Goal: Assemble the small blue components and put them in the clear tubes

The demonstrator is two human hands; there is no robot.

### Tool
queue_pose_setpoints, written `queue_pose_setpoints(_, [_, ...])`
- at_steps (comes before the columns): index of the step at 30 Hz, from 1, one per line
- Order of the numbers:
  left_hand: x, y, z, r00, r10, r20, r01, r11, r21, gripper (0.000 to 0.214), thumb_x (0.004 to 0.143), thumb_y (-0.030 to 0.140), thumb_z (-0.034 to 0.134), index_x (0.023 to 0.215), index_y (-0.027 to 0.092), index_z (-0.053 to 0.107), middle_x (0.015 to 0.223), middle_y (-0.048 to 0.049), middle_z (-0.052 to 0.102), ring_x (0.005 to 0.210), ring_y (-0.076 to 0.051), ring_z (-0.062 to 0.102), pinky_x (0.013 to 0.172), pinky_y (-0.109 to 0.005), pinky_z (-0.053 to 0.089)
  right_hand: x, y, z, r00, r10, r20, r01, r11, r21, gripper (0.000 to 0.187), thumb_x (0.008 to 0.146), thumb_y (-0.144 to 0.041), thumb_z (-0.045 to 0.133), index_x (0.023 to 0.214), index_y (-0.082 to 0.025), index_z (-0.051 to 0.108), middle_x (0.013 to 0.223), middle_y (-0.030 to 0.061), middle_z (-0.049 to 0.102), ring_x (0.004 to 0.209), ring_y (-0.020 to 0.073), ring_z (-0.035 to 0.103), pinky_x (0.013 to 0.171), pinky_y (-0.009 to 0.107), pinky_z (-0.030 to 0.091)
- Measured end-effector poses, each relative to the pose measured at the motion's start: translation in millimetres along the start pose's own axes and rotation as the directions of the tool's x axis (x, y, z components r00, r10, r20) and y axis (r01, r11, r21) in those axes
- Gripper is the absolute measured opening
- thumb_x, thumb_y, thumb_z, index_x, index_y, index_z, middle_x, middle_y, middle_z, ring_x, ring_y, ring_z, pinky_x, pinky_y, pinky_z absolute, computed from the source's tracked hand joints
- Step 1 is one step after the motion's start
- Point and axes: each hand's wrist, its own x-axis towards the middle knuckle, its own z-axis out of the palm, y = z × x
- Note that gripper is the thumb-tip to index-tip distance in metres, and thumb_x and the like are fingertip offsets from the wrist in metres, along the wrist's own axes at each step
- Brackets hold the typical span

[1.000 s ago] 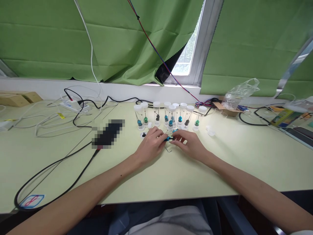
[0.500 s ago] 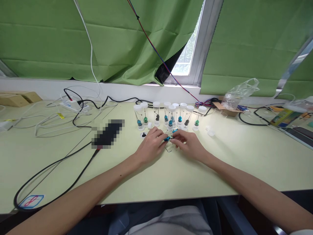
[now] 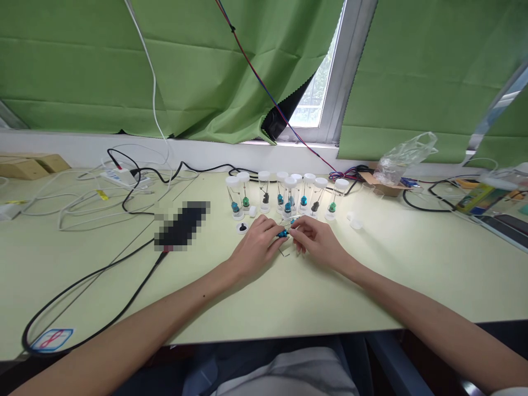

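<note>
Low over the table, my left hand (image 3: 256, 242) is closed, with thumb and fingers pinching a small blue metallic part (image 3: 282, 234). My right hand (image 3: 315, 240) faces it from the right, its thumb and forefinger pressed together close to the part. Whatever sits in that pinch is too small to make out. Another bit of blue metal (image 3: 292, 221) shows just behind my right fingertips. Beneath the hands lies a thin bent metal piece (image 3: 285, 254), shaped like a hex key. A white cap with a black piece (image 3: 242, 227) lies left of my left hand.
Several clear tubes with white caps (image 3: 264, 192) stand behind my hands, holding blue, green and black parts. White caps (image 3: 355, 221) lie to the right. A black cable (image 3: 136, 297) loops at left. A cardboard box (image 3: 383, 188) with a plastic bag stands at the back right.
My right fingertips have shifted slightly right, leaving more of the blue part in my left hand exposed. My left hand has barely moved.
</note>
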Motion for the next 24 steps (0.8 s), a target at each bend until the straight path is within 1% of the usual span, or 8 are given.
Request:
queue_pose_setpoints(3, [0.3,0.6,-0.2,1.0,-0.011,-0.01,0.011,1.0,-0.003,0.015,0.097,0.023,0.053,0.095,0.016,0.066,0.088,-0.0061,0.063,0.089,-0.021,0.05,0.08,-0.036,0.047,-0.2,-0.7,-0.4,1.0,-0.005,0.005,0.005,1.0,-0.001,0.026,0.093,-0.046,0.059,0.096,-0.021,0.059,0.064,-0.0023,0.061,0.053,0.0129,0.059,0.055,0.027,0.051])
queue_pose_setpoints(7, [0.5,-2.2,0.2,0.999,-0.023,-0.033,0.023,1.0,0.01,0.014,0.097,0.022,0.054,0.098,0.017,0.066,0.088,-0.006,0.064,0.089,-0.021,0.052,0.079,-0.036,0.048,0.0,-0.9,-1.5,0.999,-0.008,0.032,0.007,1.0,0.026,0.026,0.091,-0.044,0.063,0.105,-0.022,0.058,0.071,-0.0014,0.062,0.057,0.0133,0.061,0.055,0.027,0.052])
queue_pose_setpoints(12, [0.4,-7.2,1.1,0.998,-0.014,-0.067,0.016,0.999,0.03,0.012,0.095,0.022,0.058,0.101,0.018,0.067,0.089,-0.0058,0.066,0.088,-0.022,0.053,0.078,-0.036,0.049,0.4,-0.1,-3.1,0.997,-0.055,0.05,0.052,0.998,0.044,0.026,0.09,-0.038,0.065,0.11,-0.023,0.057,0.079,0.0001,0.063,0.062,0.0136,0.062,0.058,0.028,0.054])
queue_pose_setpoints(18, [0.2,-7.0,1.5,0.996,0.012,-0.084,-0.01,1.0,0.021,0.012,0.095,0.023,0.058,0.1,0.019,0.067,0.089,-0.0057,0.065,0.089,-0.021,0.054,0.077,-0.036,0.05,0.7,1.2,-3.6,0.996,-0.067,0.052,0.065,0.997,0.035,0.02,0.092,-0.036,0.062,0.104,-0.021,0.057,0.072,-0.0016,0.062,0.057,0.0127,0.06,0.059,0.028,0.053])
queue_pose_setpoints(24, [-0.2,-7.3,1.3,0.996,0.043,-0.076,-0.042,0.999,0.012,0.012,0.094,0.021,0.056,0.099,0.018,0.067,0.088,-0.0061,0.065,0.088,-0.022,0.053,0.077,-0.037,0.05,0.0,-1.7,-3.5,0.997,-0.044,0.061,0.047,0.998,-0.051,0.021,0.094,-0.042,0.059,0.097,-0.021,0.056,0.062,-0.0038,0.06,0.051,0.0123,0.057,0.055,0.026,0.049])
